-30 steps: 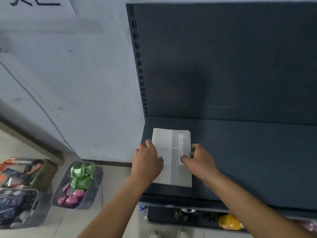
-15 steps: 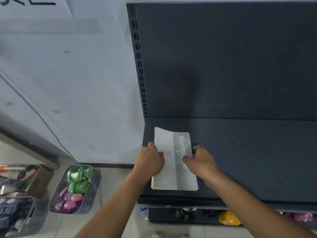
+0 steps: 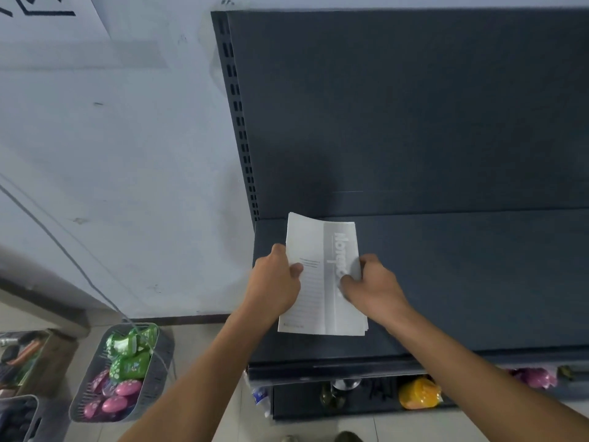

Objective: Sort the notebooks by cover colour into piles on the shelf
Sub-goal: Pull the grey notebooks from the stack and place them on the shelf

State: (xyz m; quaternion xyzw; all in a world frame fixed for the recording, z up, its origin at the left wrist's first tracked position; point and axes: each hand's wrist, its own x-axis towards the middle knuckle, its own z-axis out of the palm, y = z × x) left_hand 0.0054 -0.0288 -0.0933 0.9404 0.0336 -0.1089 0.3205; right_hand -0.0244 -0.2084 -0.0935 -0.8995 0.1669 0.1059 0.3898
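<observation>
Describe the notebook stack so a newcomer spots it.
Find the dark shelf beside the white wall. At its left end, the left hand and right hand grip a white notebook stack. Its grey stripe with sideways lettering stands out against the shelf.

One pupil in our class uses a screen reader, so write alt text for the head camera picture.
The left hand and right hand grip a stack of white-and-grey notebooks by its side edges, at the left end of a dark shelf. A basket of green and pink packets stands on the floor to the left.
</observation>
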